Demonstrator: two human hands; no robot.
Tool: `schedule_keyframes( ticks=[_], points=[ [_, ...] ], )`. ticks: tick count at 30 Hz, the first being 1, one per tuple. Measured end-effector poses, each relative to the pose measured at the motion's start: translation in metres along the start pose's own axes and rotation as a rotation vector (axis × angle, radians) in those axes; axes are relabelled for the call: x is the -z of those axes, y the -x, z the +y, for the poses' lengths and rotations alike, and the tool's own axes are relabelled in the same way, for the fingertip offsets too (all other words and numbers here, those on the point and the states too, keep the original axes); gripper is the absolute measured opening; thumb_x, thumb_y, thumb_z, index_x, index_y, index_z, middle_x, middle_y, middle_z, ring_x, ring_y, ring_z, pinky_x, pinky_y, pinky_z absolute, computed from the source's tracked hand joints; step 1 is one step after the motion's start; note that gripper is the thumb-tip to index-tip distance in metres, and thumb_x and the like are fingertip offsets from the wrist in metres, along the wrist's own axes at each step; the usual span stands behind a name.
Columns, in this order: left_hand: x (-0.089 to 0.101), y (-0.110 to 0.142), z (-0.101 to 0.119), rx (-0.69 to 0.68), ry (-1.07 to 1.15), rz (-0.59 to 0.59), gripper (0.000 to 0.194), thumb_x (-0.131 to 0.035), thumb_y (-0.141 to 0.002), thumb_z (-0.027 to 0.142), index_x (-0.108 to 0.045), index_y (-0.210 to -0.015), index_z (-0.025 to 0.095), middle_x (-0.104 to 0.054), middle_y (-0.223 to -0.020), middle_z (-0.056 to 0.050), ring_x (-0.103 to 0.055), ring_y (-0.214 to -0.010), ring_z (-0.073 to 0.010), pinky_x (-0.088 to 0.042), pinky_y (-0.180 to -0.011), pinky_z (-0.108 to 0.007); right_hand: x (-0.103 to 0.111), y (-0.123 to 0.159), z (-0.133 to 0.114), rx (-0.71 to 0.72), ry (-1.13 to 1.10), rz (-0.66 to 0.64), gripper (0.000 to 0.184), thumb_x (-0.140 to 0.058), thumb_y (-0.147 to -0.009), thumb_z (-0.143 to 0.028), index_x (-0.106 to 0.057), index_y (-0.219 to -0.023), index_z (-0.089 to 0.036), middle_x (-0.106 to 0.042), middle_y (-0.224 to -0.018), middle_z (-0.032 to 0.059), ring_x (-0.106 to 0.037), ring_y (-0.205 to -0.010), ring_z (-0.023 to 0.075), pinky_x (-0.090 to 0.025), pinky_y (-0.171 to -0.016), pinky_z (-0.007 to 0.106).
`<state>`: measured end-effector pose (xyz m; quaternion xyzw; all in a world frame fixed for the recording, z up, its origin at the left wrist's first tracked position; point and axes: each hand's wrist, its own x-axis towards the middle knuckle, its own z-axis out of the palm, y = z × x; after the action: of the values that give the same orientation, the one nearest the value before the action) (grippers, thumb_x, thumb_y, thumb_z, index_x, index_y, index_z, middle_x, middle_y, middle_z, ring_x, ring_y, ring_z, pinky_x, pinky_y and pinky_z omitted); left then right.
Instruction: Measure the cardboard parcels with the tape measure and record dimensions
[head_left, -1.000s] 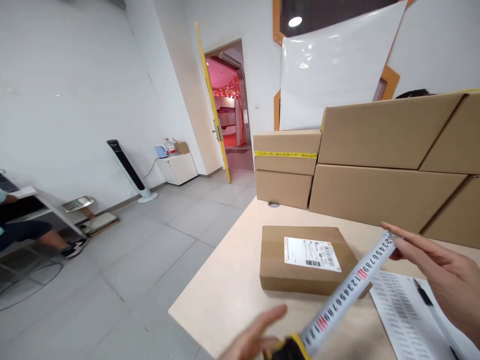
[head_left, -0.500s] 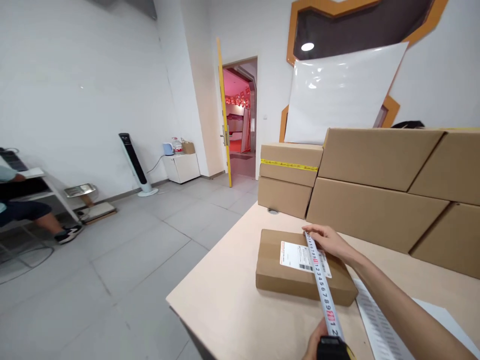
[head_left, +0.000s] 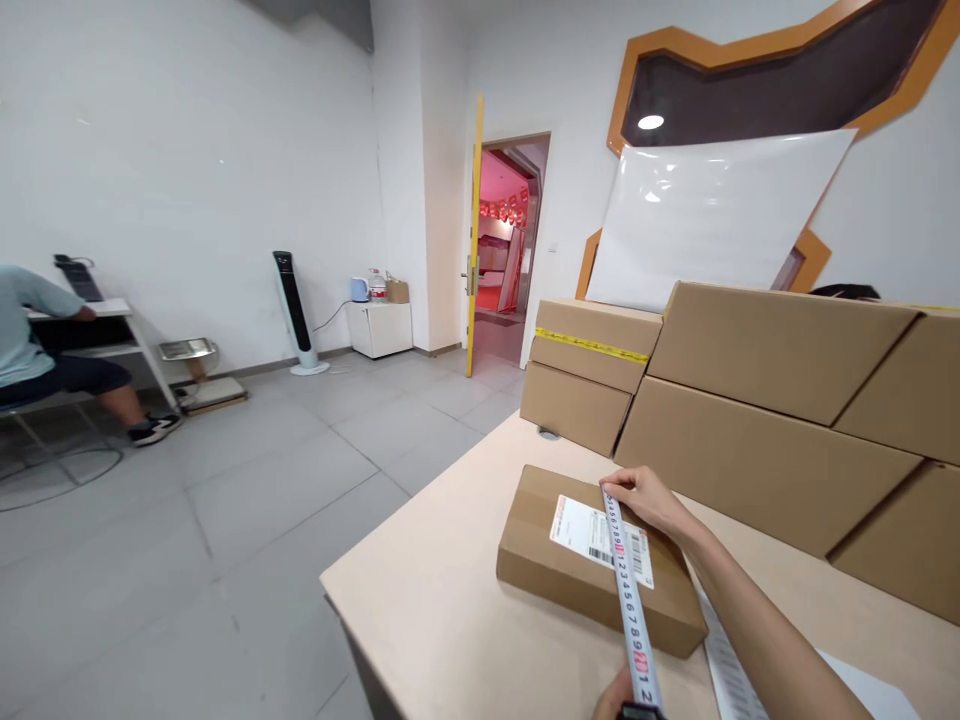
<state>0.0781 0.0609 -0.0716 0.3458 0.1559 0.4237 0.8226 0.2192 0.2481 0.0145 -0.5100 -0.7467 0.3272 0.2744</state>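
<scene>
A flat brown cardboard box (head_left: 540,515) with a white shipping label (head_left: 576,525) lies on the table. A tape measure's white blade (head_left: 624,590) stretches across the box top and the label, past the near edge. At the far edge of the box, my right hand (head_left: 649,500) pinches the blade's end between thumb and fingers. My left hand (head_left: 616,692), mostly cut off by the bottom of the view, is closed at the black tape measure case (head_left: 639,711), just in front of the box.
Stacked cardboard boxes (head_left: 757,430) line the table's far right side. Printed paper (head_left: 731,665) lies partly under my right forearm. The table's (head_left: 420,600) left edge borders the tiled floor. A seated person (head_left: 37,330) is at a desk on the left, near a platform scale (head_left: 214,393).
The view has shifted left, showing more of the seated person. The tape measure's case sits lower in view, and the blade still spans the box with both hands holding it.
</scene>
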Motion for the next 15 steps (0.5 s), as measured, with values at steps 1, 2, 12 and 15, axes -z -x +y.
schedule_keyframes(
  ticks=[1, 2, 12, 15],
  points=[
    [0.000, 0.007, 0.006, -0.011, -0.014, 0.003, 0.054, -0.080, -0.061, 0.037, -0.066, -0.110, 0.022, -0.064, -0.076, -0.004, -0.064, -0.092, -0.0292, -0.048, -0.081, -0.037, 0.001, -0.001, 0.000, -0.004, -0.007, -0.014, 0.027, -0.060, -0.072, -0.040, -0.075, -0.072, -0.017, -0.076, -0.082, 0.0051, -0.067, -0.079, 0.0236, -0.047, -0.072, 0.031],
    [-0.001, 0.014, 0.011, -0.018, -0.027, 0.006, 0.053, -0.081, -0.061, 0.035, -0.066, -0.111, 0.022, -0.065, -0.078, -0.005, -0.063, -0.095, -0.0303, -0.047, -0.084, -0.038, 0.001, -0.002, 0.001, -0.012, -0.014, -0.027, 0.027, -0.060, -0.071, -0.040, -0.074, -0.070, -0.016, -0.075, -0.079, 0.0052, -0.066, -0.077, 0.0228, -0.047, -0.070, 0.030],
    [-0.011, 0.068, 0.044, 0.083, -0.079, -0.047, 0.047, -0.069, -0.082, 0.032, -0.055, -0.126, 0.023, -0.064, -0.096, -0.004, -0.064, -0.093, -0.0217, -0.049, -0.087, -0.040, 0.003, 0.002, 0.003, -0.106, -0.161, -0.042, 0.029, -0.069, -0.063, -0.044, -0.072, -0.070, -0.017, -0.073, -0.070, 0.0042, -0.064, -0.068, 0.0190, -0.048, -0.068, 0.030],
    [-0.018, 0.082, 0.061, 0.092, -0.091, -0.073, 0.036, -0.058, -0.090, 0.034, -0.055, -0.121, 0.017, -0.060, -0.116, -0.008, -0.061, -0.098, -0.0215, -0.053, -0.083, -0.043, 0.000, 0.007, 0.001, -0.126, -0.197, -0.015, 0.030, -0.069, -0.063, -0.045, -0.071, -0.072, -0.017, -0.073, -0.072, 0.0042, -0.065, -0.068, 0.0191, -0.048, -0.069, 0.031]
  ],
)
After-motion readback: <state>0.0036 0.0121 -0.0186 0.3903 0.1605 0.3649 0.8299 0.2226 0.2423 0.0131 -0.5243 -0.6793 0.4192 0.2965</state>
